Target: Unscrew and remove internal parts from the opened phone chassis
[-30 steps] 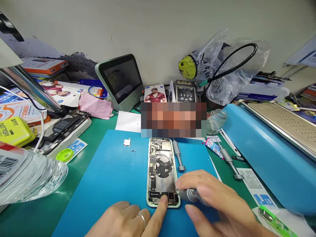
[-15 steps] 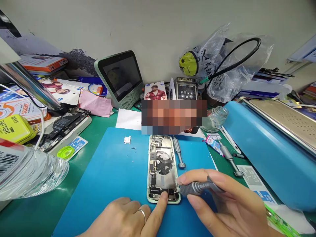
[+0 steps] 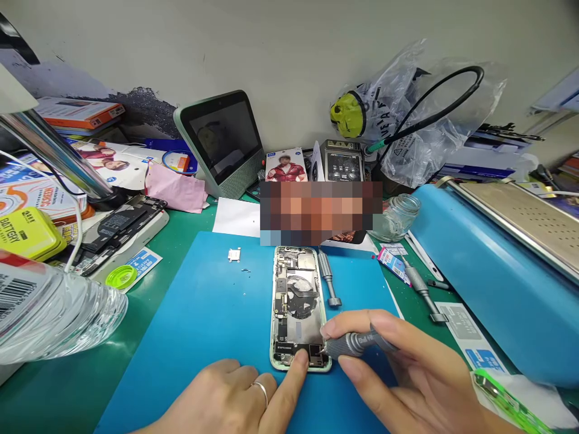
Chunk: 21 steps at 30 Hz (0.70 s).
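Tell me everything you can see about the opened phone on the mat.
The phone lies flat on the blue mat, long sides running away from the person, its insides exposed. It has a pale green rim with rounded corners, circuit parts along the left, a round dark area in the middle, a silvery metal-looking surface below, and black parts near the bottom. The left hand's index finger touches it there; the right hand holds a screwdriver to its lower right.

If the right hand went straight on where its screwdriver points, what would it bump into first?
The open phone, near its lower right corner: the screwdriver tip seems about there, though depth is unclear. Beyond lies a fingertip of the left hand.
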Each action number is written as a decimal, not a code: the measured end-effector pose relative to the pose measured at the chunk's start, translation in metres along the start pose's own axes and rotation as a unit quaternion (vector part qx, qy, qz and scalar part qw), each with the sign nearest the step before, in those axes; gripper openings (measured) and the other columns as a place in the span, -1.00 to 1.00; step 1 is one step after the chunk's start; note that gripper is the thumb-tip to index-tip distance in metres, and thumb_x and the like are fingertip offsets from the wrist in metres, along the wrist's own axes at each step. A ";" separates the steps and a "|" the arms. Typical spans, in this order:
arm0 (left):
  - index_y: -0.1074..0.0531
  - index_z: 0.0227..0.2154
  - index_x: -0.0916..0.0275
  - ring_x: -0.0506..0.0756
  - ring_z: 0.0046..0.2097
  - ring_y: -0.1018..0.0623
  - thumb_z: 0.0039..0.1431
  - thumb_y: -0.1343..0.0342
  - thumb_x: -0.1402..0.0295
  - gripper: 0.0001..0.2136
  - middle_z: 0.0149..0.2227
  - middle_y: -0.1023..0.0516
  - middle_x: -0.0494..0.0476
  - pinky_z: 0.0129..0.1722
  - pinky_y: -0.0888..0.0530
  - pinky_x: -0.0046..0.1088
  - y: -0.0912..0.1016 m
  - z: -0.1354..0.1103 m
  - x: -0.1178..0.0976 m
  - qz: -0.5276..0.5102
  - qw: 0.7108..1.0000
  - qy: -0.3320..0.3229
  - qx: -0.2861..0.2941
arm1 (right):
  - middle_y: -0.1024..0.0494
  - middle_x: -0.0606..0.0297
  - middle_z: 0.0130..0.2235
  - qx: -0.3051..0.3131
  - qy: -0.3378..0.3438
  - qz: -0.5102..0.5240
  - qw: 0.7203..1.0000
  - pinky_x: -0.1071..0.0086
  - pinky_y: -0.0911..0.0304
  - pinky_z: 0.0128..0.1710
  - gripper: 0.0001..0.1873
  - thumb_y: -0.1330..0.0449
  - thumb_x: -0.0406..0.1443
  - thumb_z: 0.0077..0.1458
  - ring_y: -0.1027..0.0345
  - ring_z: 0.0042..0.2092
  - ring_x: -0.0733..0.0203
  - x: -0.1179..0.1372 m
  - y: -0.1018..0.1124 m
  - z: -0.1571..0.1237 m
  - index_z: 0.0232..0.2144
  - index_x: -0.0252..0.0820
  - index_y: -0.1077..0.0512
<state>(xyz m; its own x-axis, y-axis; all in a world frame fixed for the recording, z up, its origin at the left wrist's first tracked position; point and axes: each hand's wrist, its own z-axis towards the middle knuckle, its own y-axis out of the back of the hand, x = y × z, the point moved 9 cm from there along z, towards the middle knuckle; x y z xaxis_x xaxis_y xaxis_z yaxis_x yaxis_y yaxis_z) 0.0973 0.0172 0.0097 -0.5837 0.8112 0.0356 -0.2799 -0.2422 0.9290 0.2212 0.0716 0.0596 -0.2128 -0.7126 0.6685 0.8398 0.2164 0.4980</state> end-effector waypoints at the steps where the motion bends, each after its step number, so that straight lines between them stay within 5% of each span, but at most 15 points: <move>1: -0.27 0.10 0.51 0.02 -0.70 -0.40 0.43 0.47 0.60 -0.57 -0.62 -0.40 -0.09 -0.75 -0.22 -0.39 0.000 0.000 0.000 0.001 1.000 0.000 -0.002 | -0.61 0.20 -0.04 0.001 -0.001 -0.002 1.000 0.34 -0.56 -0.05 -0.17 -0.16 -0.60 0.15 -0.56 -0.06 0.21 0.000 0.000 0.000 0.36 0.03 -0.06; 21: -0.22 0.10 0.48 0.02 -0.71 -0.41 0.52 0.54 0.37 -0.54 -0.64 -0.42 -0.10 -0.75 -0.23 -0.39 0.004 0.002 0.003 -0.038 0.999 0.016 -0.004 | -0.56 0.25 0.00 -0.017 -0.006 0.011 1.000 0.40 -0.51 0.03 -0.16 -0.16 -0.63 0.14 -0.52 0.00 0.28 -0.001 0.003 -0.003 0.35 0.03 -0.07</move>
<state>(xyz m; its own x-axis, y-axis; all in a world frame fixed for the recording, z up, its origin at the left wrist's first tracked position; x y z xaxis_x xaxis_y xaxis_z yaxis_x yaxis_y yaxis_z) 0.0956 0.0199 0.0143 -0.5846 0.8099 -0.0476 -0.3311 -0.1847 0.9253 0.2251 0.0712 0.0585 -0.2005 -0.7000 0.6854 0.8608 0.2081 0.4644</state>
